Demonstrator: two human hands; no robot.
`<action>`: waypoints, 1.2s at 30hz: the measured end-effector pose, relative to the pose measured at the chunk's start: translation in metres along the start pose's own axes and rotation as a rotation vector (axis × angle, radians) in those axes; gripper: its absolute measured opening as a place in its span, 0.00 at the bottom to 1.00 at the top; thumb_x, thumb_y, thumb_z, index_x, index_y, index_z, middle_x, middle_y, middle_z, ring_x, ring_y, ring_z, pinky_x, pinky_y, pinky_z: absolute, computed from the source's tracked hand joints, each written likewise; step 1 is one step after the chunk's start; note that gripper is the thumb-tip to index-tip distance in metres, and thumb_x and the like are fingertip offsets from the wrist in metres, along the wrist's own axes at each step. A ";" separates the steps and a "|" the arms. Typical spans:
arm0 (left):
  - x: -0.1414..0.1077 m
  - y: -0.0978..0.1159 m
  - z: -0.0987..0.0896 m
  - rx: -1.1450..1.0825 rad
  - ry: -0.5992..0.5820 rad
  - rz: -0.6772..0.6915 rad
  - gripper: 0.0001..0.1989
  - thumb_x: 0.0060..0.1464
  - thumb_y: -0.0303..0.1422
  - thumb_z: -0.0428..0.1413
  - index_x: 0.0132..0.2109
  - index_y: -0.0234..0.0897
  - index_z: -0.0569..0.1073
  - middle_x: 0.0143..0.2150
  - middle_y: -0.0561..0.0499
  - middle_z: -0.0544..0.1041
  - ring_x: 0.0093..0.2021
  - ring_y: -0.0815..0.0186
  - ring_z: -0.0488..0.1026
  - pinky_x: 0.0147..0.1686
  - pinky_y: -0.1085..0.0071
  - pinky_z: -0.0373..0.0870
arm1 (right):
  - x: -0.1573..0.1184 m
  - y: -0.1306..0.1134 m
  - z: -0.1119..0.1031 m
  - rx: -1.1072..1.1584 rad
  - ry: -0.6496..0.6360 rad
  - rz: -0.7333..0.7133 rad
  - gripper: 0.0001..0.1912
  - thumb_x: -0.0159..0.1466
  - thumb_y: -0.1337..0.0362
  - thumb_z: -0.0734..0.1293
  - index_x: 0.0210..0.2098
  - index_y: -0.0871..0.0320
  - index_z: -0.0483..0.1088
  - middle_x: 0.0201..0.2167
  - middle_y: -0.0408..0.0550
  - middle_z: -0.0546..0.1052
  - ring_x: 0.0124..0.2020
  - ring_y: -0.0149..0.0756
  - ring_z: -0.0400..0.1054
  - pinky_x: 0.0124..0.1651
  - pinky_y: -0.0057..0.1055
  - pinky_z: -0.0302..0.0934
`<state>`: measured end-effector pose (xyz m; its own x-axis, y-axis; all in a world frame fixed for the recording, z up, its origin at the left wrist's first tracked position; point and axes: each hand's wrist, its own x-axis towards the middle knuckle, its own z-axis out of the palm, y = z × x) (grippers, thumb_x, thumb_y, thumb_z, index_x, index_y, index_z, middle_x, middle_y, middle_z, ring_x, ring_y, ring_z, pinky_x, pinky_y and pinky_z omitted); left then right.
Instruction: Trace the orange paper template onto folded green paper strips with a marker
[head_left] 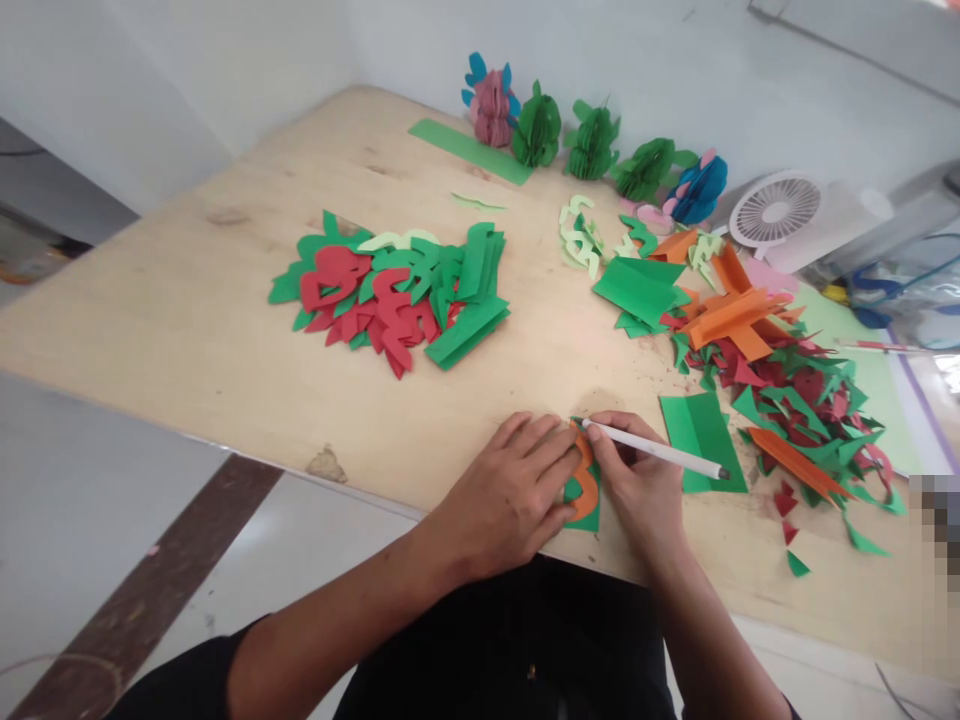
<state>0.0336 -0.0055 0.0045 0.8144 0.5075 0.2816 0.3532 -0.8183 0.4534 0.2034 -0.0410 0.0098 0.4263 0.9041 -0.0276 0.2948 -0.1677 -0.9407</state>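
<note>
Near the table's front edge, my left hand [517, 490] lies flat with its fingers stretched over an orange curvy paper cutout [585, 485]. Under that cutout is a piece of green paper [591, 520], partly hidden by the hand. My right hand [641, 485] grips a white pen [660, 446], its tip at the upper edge of the orange cutout. Just right of this hand lies a folded green sheet [705, 440].
Green and red cutouts [390, 290] are heaped at left. Paper scraps [810, 400] and folded orange strips [739, 315] pile up at right. Honeycomb paper figures [592, 142] and a white fan [776, 210] stand along the wall.
</note>
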 end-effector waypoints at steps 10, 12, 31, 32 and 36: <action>0.001 0.000 -0.001 0.001 0.010 0.005 0.23 0.62 0.35 0.51 0.61 0.28 0.64 0.59 0.40 0.70 0.62 0.52 0.61 0.64 0.50 0.56 | -0.001 -0.002 0.001 0.012 -0.015 0.012 0.09 0.60 0.58 0.70 0.36 0.56 0.75 0.30 0.45 0.77 0.28 0.30 0.68 0.28 0.26 0.63; 0.001 0.000 -0.001 0.002 0.009 0.005 0.23 0.62 0.35 0.50 0.61 0.28 0.64 0.59 0.40 0.70 0.62 0.51 0.61 0.64 0.50 0.55 | 0.000 -0.001 0.001 0.014 -0.019 0.011 0.09 0.60 0.58 0.70 0.36 0.56 0.75 0.30 0.45 0.78 0.28 0.30 0.68 0.28 0.26 0.64; 0.001 0.000 -0.001 -0.004 0.023 0.005 0.23 0.63 0.35 0.49 0.61 0.27 0.64 0.59 0.39 0.70 0.62 0.51 0.62 0.64 0.50 0.55 | 0.000 0.003 -0.001 -0.092 -0.025 -0.028 0.09 0.60 0.57 0.69 0.37 0.56 0.75 0.30 0.45 0.78 0.27 0.31 0.69 0.28 0.27 0.64; 0.001 0.000 -0.001 -0.003 0.022 0.005 0.24 0.63 0.35 0.49 0.62 0.27 0.63 0.59 0.39 0.70 0.62 0.51 0.62 0.64 0.50 0.55 | 0.000 0.002 -0.001 -0.103 -0.025 -0.032 0.09 0.60 0.57 0.69 0.36 0.56 0.75 0.30 0.45 0.78 0.26 0.31 0.69 0.28 0.27 0.64; 0.001 0.000 0.000 0.001 0.019 0.007 0.24 0.62 0.35 0.49 0.62 0.27 0.62 0.59 0.39 0.70 0.63 0.51 0.61 0.64 0.49 0.55 | -0.001 -0.002 -0.001 -0.148 -0.034 -0.050 0.10 0.61 0.57 0.67 0.36 0.56 0.75 0.29 0.45 0.78 0.25 0.30 0.69 0.27 0.27 0.63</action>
<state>0.0343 -0.0049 0.0044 0.8078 0.5071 0.3005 0.3486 -0.8221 0.4503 0.2033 -0.0417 0.0125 0.3795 0.9252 0.0044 0.4390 -0.1759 -0.8811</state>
